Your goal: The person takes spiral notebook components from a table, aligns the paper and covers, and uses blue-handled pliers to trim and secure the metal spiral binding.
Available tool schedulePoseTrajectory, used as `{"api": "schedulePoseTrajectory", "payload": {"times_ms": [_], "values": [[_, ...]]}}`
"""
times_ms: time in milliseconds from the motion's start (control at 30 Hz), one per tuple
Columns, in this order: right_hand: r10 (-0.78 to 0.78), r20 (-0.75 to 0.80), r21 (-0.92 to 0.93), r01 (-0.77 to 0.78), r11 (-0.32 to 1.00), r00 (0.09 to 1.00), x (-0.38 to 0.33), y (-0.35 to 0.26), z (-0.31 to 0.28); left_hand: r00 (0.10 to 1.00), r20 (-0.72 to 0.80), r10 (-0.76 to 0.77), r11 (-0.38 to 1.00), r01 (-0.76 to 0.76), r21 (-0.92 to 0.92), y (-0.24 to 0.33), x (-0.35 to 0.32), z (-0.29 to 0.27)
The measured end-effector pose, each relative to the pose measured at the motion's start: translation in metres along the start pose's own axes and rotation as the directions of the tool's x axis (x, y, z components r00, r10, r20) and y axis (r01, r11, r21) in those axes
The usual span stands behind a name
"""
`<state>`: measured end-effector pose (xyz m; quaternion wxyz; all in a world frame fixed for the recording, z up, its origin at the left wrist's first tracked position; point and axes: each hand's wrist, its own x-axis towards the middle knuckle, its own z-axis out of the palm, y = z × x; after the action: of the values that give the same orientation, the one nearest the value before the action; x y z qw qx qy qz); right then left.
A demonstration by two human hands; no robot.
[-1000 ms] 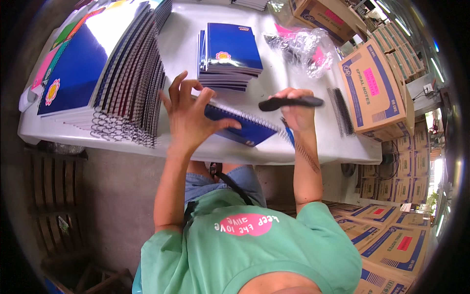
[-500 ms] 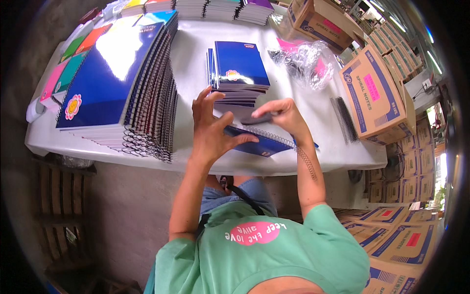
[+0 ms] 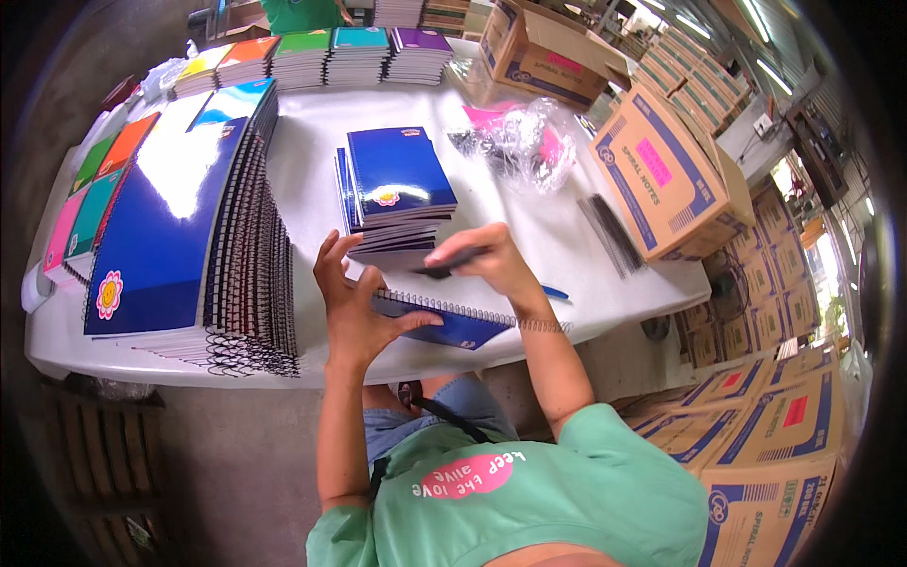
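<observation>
The left hand (image 3: pixel 351 307) lies spread, fingers wide, pressing on the near edge of a blue spiral notebook (image 3: pixel 444 323) that rests flat at the front of the white table (image 3: pixel 312 142). The right hand (image 3: pixel 487 265), at about two o'clock from the left, is closed around a black pen-like tool (image 3: pixel 449 263) held over the notebook's wire binding. At twelve o'clock sits a small stack of blue notebooks (image 3: pixel 395 189); at nine o'clock, a tall fanned pile of spiral notebooks (image 3: pixel 179 227); at two o'clock, a cardboard box (image 3: pixel 661 180).
</observation>
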<state>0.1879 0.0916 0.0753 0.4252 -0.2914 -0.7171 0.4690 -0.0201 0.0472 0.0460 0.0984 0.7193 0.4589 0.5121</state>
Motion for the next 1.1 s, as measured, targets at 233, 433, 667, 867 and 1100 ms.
{"api": "schedulePoseTrajectory", "payload": {"times_ms": [233,433,667,867,1100], "values": [[-0.019,0.043,0.295,0.005,0.956,0.999,-0.001,-0.006,0.015,0.995,-0.054,-0.083,0.996,0.081,-0.034,-0.015,-0.005,0.000],[0.088,0.055,0.159,-0.096,0.983,0.995,0.015,0.001,0.014,0.973,-0.038,-0.229,0.942,0.211,-0.263,-0.022,-0.008,0.006],[-0.057,0.127,0.143,0.039,0.989,0.990,0.024,-0.004,0.024,0.976,-0.045,-0.215,0.929,0.190,-0.318,-0.027,-0.010,0.010],[-0.027,0.154,-0.048,0.034,0.998,0.988,0.022,-0.002,0.026,0.964,0.065,-0.258,0.898,0.264,-0.353,-0.029,-0.014,0.015],[-0.333,-0.570,-0.765,-0.338,0.548,0.751,-0.040,0.012,-0.081,0.842,0.258,-0.473,0.619,0.527,-0.583,-0.030,-0.017,0.002]]}}
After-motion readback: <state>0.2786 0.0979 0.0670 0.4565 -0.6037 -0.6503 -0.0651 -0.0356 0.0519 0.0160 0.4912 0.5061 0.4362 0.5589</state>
